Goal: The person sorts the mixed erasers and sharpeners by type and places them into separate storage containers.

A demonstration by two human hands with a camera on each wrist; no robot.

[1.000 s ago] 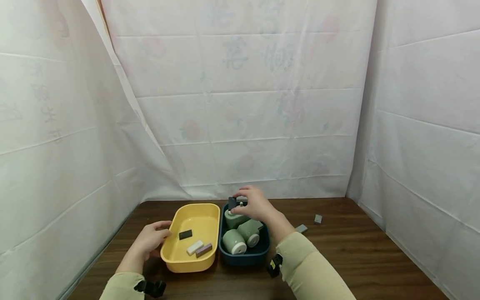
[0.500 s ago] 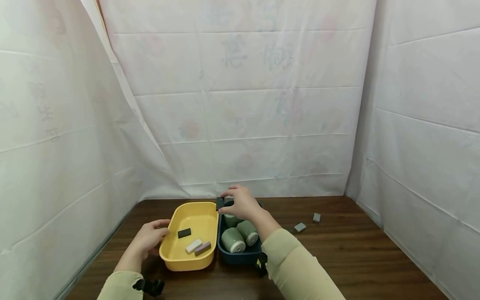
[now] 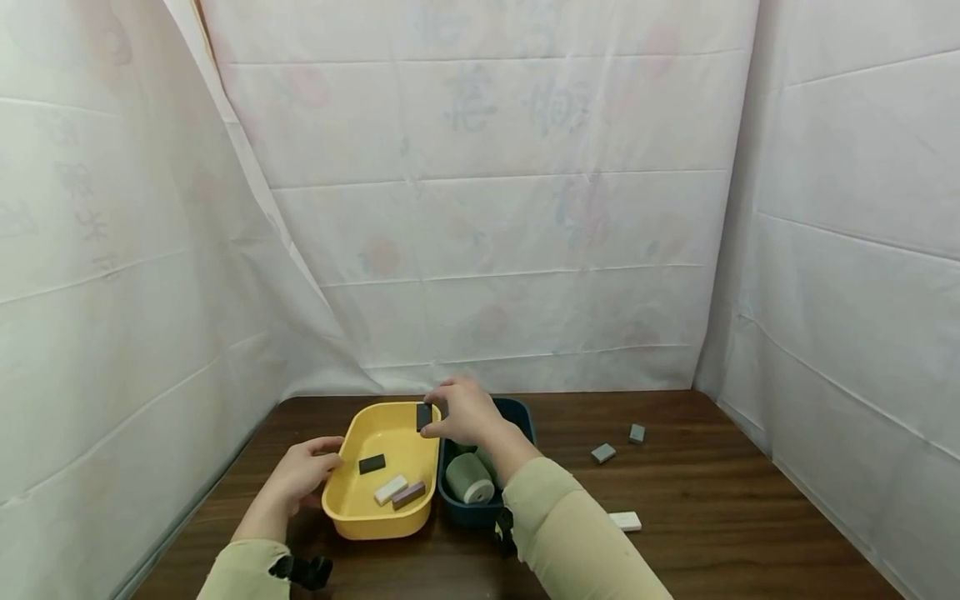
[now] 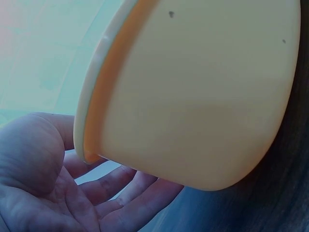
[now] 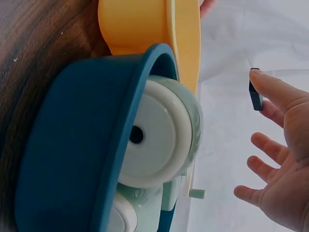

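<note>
White sheeting [image 3: 480, 250] stands along the left, back and right edges of one dark brown desk [image 3: 720, 500]. Two trays stand on it side by side: one yellow tray [image 3: 393, 442] toward the back left corner, one blue tray [image 3: 468, 517] just beside it, near the middle of the back edge. Two pale sleeves reach in from the front, a left sleeve [image 3: 247, 571] and a right sleeve [image 3: 573, 525]. Of the two hands, the left hand [image 3: 300, 473] is relaxed, fingers loosely extended and touching the yellow tray's left rim; the right hand [image 3: 468, 414] pinches one dark block [image 3: 424, 416] between thumb and forefinger, up by that tray's far right corner in the head view. At least two pale green jars [image 3: 467, 477] lie in the blue tray, partly hidden by the arm. Six more blocks show: in the yellow tray one black block [image 3: 372, 463] toward the left side, then one white block [image 3: 391, 489] and one purple block [image 3: 408, 496] side by side at the near right; on the desk, two grey blocks [image 3: 603, 453] toward the back right corner and a second white block [image 3: 626, 522] nearer the front, beside the right sleeve.
</note>
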